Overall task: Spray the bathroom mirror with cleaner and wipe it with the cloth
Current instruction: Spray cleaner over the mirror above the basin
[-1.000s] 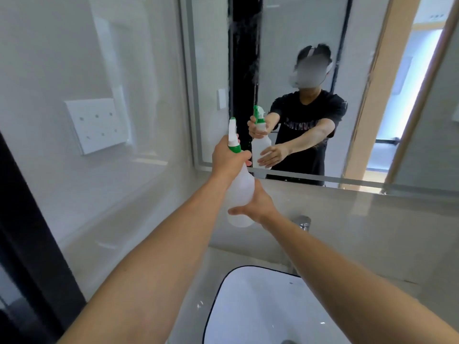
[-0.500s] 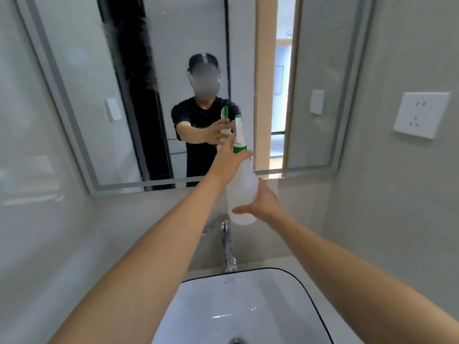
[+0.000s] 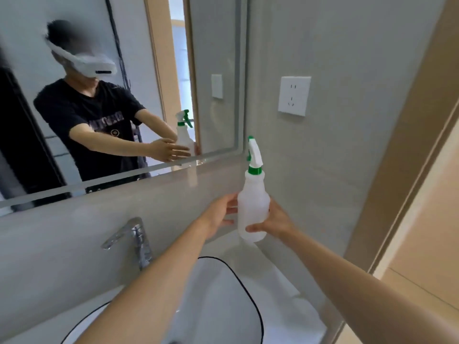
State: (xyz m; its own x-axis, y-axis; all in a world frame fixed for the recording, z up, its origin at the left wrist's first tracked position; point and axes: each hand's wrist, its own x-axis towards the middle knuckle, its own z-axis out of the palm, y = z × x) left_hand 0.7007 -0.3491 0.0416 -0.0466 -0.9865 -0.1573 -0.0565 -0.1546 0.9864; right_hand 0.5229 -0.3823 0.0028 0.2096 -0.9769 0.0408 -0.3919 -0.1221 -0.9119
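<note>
While your right hand wraps the translucent white plastic spray bottle with the green trigger nozzle low by the mirror's right corner, your left hand touches its side, fingers loose. Spraying looks finished or paused; I can't make out droplets on the wall-mounted bathroom mirror. Wiping remains, with no cloth in sight. The bottle carries no label, and the reflected shirt print is unreadable.

White spray bottle — green collar, white basin — black rim
</note>
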